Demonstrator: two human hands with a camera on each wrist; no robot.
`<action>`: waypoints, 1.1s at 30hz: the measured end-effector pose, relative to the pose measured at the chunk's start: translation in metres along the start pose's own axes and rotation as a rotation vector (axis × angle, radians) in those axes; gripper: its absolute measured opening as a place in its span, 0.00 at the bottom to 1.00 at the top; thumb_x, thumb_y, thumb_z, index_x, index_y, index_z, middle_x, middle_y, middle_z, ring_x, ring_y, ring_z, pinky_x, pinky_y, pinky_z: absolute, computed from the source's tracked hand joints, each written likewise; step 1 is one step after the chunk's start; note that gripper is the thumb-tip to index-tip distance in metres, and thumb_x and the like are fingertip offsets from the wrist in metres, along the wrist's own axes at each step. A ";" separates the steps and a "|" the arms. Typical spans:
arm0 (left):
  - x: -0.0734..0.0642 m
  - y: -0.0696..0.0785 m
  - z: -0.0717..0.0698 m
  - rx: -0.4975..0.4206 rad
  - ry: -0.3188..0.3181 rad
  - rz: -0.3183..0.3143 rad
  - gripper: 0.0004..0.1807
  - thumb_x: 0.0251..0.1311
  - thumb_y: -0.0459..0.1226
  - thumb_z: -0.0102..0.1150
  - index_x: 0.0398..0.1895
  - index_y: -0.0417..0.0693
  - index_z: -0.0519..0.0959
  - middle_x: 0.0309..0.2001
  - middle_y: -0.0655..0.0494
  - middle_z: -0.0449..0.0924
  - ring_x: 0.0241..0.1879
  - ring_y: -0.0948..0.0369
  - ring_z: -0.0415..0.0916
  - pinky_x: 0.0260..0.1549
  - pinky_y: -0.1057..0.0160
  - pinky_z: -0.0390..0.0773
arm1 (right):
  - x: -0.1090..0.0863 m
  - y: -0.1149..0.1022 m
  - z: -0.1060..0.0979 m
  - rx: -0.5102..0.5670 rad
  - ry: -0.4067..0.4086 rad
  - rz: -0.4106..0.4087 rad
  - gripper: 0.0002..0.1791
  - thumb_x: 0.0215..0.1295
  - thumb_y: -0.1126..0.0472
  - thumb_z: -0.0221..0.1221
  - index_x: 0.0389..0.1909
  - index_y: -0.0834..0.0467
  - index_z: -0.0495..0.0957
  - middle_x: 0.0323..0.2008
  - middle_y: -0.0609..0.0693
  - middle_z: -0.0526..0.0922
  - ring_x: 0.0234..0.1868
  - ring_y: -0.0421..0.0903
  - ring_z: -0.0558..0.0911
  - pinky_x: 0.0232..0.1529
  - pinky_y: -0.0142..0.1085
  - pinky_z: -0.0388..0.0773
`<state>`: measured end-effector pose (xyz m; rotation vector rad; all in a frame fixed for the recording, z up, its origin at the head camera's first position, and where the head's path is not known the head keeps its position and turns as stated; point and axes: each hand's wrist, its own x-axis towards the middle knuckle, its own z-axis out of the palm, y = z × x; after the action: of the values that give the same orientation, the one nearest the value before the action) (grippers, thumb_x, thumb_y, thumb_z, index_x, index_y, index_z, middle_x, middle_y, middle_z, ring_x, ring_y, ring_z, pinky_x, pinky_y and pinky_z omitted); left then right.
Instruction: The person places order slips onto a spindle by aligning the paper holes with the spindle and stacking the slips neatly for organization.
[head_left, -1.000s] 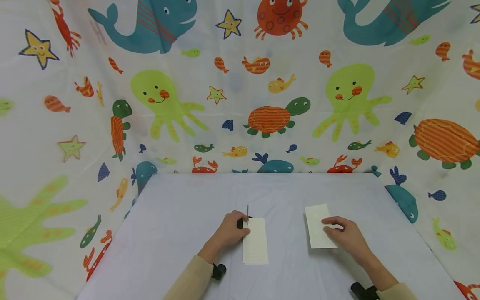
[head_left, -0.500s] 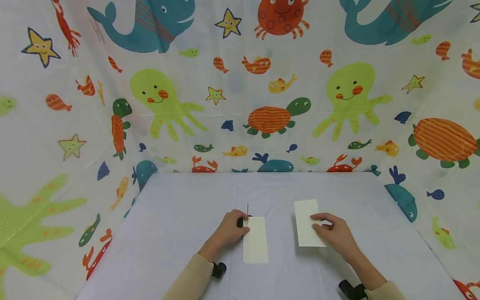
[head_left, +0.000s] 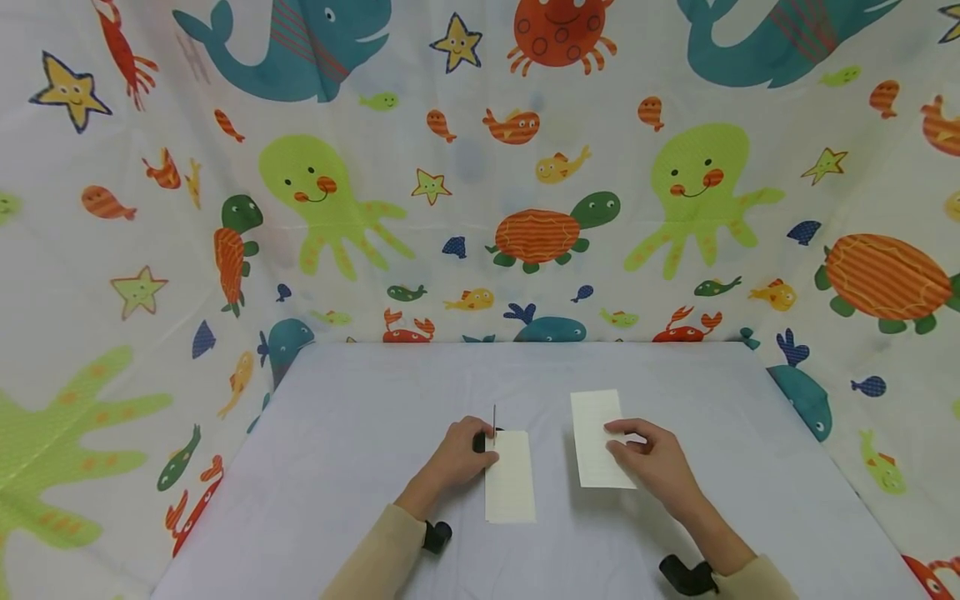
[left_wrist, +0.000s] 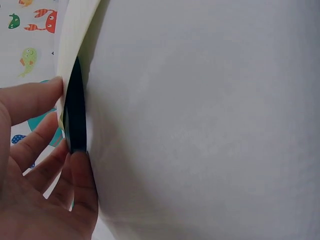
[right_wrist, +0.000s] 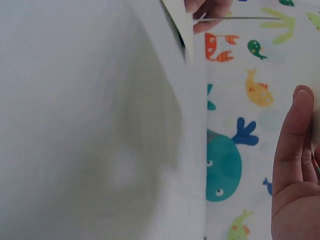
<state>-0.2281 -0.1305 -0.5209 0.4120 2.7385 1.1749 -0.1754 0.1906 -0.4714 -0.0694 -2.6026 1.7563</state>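
My left hand (head_left: 459,454) grips the dark base of a paper spike (head_left: 494,423); its thin metal pin stands upright. One or more slips of cream lined paper (head_left: 512,479) lie at the spike, under my left thumb. In the left wrist view, the dark base (left_wrist: 76,115) shows edge-on below the paper, between thumb and fingers. To the right, my right hand (head_left: 663,462) pinches another cream sheet of paper (head_left: 597,437) by its right edge, raised above the table and apart from the spike. In the right wrist view the pin (right_wrist: 240,19) juts from beside the left hand.
A white cloth covers the table (head_left: 360,400). Behind and beside it hangs a curtain (head_left: 480,167) printed with sea animals. Dark wrist cameras (head_left: 437,537) are strapped to both forearms.
My right hand has moved left with the sheet of paper, bringing it closer to the spike. The left hand stays in place on the base.
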 end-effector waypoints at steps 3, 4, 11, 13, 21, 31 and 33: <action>0.000 0.000 0.002 -0.002 0.005 -0.008 0.15 0.60 0.35 0.68 0.48 0.41 0.80 0.57 0.43 0.76 0.62 0.43 0.69 0.62 0.42 0.68 | 0.000 -0.002 0.004 0.034 -0.004 -0.017 0.17 0.65 0.63 0.69 0.54 0.61 0.83 0.58 0.58 0.78 0.36 0.44 0.81 0.37 0.30 0.79; 0.000 0.000 0.002 -0.001 0.006 -0.010 0.15 0.60 0.35 0.68 0.49 0.40 0.80 0.57 0.43 0.76 0.62 0.43 0.69 0.62 0.42 0.68 | 0.000 -0.003 0.005 0.042 -0.005 -0.020 0.17 0.65 0.63 0.69 0.53 0.61 0.83 0.58 0.58 0.78 0.37 0.44 0.82 0.38 0.30 0.79; -0.003 0.001 0.005 -0.021 0.020 -0.002 0.16 0.59 0.34 0.69 0.49 0.38 0.80 0.57 0.42 0.76 0.62 0.43 0.70 0.62 0.42 0.69 | -0.002 -0.011 0.013 0.061 0.013 -0.038 0.15 0.64 0.64 0.68 0.52 0.60 0.84 0.55 0.57 0.79 0.35 0.47 0.80 0.36 0.29 0.79; -0.005 0.001 0.005 -0.031 0.019 -0.007 0.16 0.59 0.34 0.69 0.50 0.38 0.80 0.57 0.41 0.76 0.62 0.43 0.70 0.62 0.43 0.69 | -0.004 -0.012 0.015 0.065 0.020 -0.042 0.15 0.64 0.64 0.68 0.51 0.60 0.84 0.55 0.57 0.79 0.35 0.47 0.80 0.36 0.29 0.79; -0.010 0.003 0.009 -0.011 0.045 0.015 0.15 0.59 0.34 0.67 0.49 0.38 0.80 0.56 0.42 0.76 0.59 0.45 0.72 0.60 0.44 0.71 | -0.007 -0.016 0.023 0.134 0.009 -0.112 0.14 0.63 0.65 0.69 0.49 0.61 0.84 0.50 0.57 0.80 0.31 0.45 0.79 0.33 0.30 0.78; -0.018 0.013 0.002 -0.025 0.131 -0.062 0.12 0.65 0.36 0.63 0.50 0.43 0.81 0.49 0.48 0.80 0.50 0.50 0.78 0.49 0.48 0.77 | -0.007 -0.024 0.040 0.161 0.004 -0.147 0.13 0.63 0.65 0.69 0.48 0.59 0.85 0.48 0.54 0.81 0.33 0.46 0.80 0.34 0.30 0.79; -0.018 0.015 -0.001 -0.055 0.162 -0.056 0.11 0.66 0.36 0.62 0.49 0.41 0.81 0.46 0.49 0.81 0.47 0.52 0.78 0.46 0.49 0.78 | -0.007 -0.026 0.043 0.167 0.001 -0.153 0.12 0.63 0.65 0.70 0.47 0.59 0.85 0.48 0.54 0.82 0.32 0.46 0.79 0.33 0.30 0.78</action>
<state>-0.2079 -0.1269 -0.5096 0.2423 2.8244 1.3200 -0.1707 0.1407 -0.4629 0.1250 -2.3778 1.9071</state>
